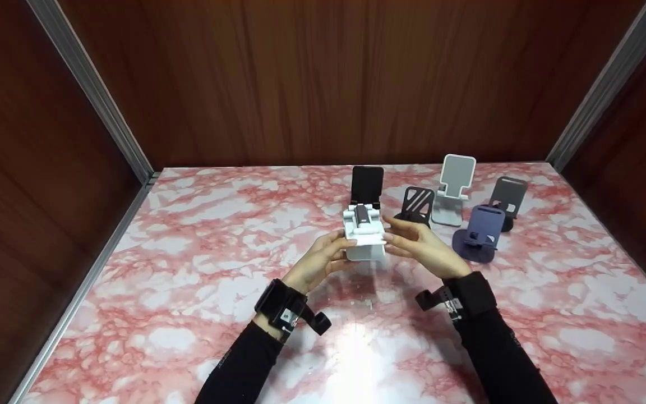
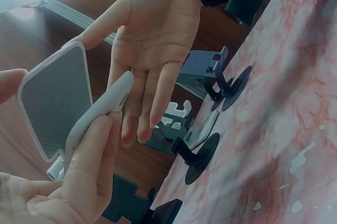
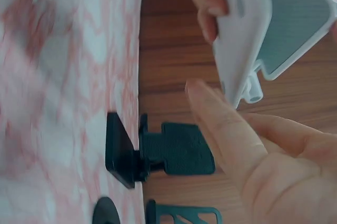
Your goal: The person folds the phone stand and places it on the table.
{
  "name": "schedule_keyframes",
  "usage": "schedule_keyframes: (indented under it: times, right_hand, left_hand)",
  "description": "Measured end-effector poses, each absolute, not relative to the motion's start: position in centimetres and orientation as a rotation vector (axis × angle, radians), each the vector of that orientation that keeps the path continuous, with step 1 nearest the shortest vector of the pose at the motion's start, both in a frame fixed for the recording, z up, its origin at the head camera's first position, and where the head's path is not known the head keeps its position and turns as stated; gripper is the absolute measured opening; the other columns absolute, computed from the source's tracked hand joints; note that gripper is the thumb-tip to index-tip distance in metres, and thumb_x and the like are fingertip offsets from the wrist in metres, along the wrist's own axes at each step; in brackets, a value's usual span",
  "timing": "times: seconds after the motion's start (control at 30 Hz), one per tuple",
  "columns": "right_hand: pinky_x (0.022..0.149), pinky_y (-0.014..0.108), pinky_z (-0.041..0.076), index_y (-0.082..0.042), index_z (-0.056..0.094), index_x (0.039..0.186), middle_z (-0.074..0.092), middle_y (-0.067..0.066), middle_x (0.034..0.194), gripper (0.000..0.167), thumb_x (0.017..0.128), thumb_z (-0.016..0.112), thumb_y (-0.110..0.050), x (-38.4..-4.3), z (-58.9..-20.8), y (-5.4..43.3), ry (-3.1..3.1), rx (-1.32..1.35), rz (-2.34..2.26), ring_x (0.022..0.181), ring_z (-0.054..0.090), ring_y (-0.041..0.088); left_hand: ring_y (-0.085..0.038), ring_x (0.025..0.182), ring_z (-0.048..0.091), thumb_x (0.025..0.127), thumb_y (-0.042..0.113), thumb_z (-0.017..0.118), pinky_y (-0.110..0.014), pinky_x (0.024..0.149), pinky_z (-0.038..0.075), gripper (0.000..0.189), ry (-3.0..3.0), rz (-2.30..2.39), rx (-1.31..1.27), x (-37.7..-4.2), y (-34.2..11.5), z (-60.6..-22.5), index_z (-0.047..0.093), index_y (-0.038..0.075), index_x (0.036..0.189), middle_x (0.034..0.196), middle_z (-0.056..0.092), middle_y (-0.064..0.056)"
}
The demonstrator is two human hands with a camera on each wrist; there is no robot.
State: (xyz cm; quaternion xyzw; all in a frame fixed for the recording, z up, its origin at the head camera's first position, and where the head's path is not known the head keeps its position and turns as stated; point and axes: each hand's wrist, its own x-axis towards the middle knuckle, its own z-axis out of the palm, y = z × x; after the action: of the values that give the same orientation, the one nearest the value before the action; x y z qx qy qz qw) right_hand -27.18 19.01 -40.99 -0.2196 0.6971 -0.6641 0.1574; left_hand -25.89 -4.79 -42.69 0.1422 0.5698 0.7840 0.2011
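Observation:
A white phone stand (image 1: 365,229) is up in the air over the table, partly folded, its base plate and grey-padded holder plate at an angle. My left hand (image 2: 73,182) grips it, fingers bent against the base plate and thumb at the edge of the holder plate. On the other side is my right hand (image 1: 421,247); its thumb touches a corner of the holder plate. The other fingers (image 2: 166,92) of that hand reach out straight beside the base edge. In the right wrist view, a straight fingertip lies right at the base.
Behind my hands stands a black phone stand (image 1: 367,184). Farther right are a black slotted stand (image 1: 418,203), a white-grey stand (image 1: 457,177), a dark grey stand (image 1: 509,193) and a purple-blue stand (image 1: 485,224). Brown wooden panels (image 1: 323,84) enclose the marbled table (image 1: 177,292).

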Motion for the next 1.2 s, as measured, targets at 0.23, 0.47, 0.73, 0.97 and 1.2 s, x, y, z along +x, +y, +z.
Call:
schedule_keyframes:
  times: [0.23, 0.47, 0.73, 0.97, 1.2]
  right_hand:
    - [0.094, 0.036, 0.051, 0.016, 0.020, 0.146, 0.050, 0.025, 0.129, 0.063, 0.096, 0.056, -0.001, -27.09, -41.04, 18.99, 1.843, -0.557, -1.971, 0.108, 0.061, 0.019]
    - [0.090, 0.034, 0.053, 0.016, 0.021, 0.146, 0.057, 0.016, 0.114, 0.065, 0.091, 0.056, 0.009, -27.27, -41.29, 18.86, 1.823, -0.524, -1.996, 0.100, 0.063, 0.018]
    - [0.089, 0.036, 0.054, 0.016, 0.023, 0.145, 0.060, 0.018, 0.114, 0.066, 0.090, 0.058, 0.010, -27.37, -41.52, 18.84, 1.869, -0.555, -1.972, 0.099, 0.064, 0.019]
    - [0.088, 0.037, 0.054, 0.016, 0.025, 0.144, 0.061, 0.021, 0.114, 0.067, 0.087, 0.061, 0.011, -27.32, -41.66, 18.74, 1.921, -0.594, -1.955, 0.098, 0.065, 0.020]
    - [0.085, 0.035, 0.056, 0.017, 0.027, 0.143, 0.063, 0.022, 0.109, 0.068, 0.085, 0.063, 0.012, -27.24, -41.79, 18.55, 1.968, -0.628, -1.949, 0.095, 0.066, 0.019]
  left_hand:
    - [-0.018, 0.093, 0.063, 0.092, 0.009, 0.055, -0.032, 0.086, 0.054, 0.055, 1.593, 2.192, 0.393, -25.92, -4.78, -42.67, 0.037, -0.010, 0.140, 0.113, 0.061, -0.012]
    - [-0.018, 0.095, 0.062, 0.089, 0.001, 0.056, -0.041, 0.096, 0.049, 0.060, 1.573, 2.203, 0.387, -25.96, -4.81, -42.71, 0.033, -0.009, 0.144, 0.124, 0.057, -0.019]
    - [-0.022, 0.103, 0.060, 0.088, -0.006, 0.055, -0.052, 0.106, 0.038, 0.065, 1.579, 2.207, 0.373, -26.06, -4.67, -42.82, 0.028, -0.010, 0.146, 0.133, 0.050, -0.025]
    - [-0.023, 0.103, 0.061, 0.088, -0.010, 0.054, -0.047, 0.102, 0.044, 0.063, 1.608, 2.197, 0.401, -26.02, -4.70, -42.82, 0.030, -0.010, 0.146, 0.132, 0.052, -0.024]
    - [-0.026, 0.104, 0.061, 0.087, -0.017, 0.052, -0.040, 0.097, 0.048, 0.062, 1.625, 2.200, 0.391, -26.10, -4.72, -42.86, 0.030, -0.012, 0.144, 0.130, 0.052, -0.028]
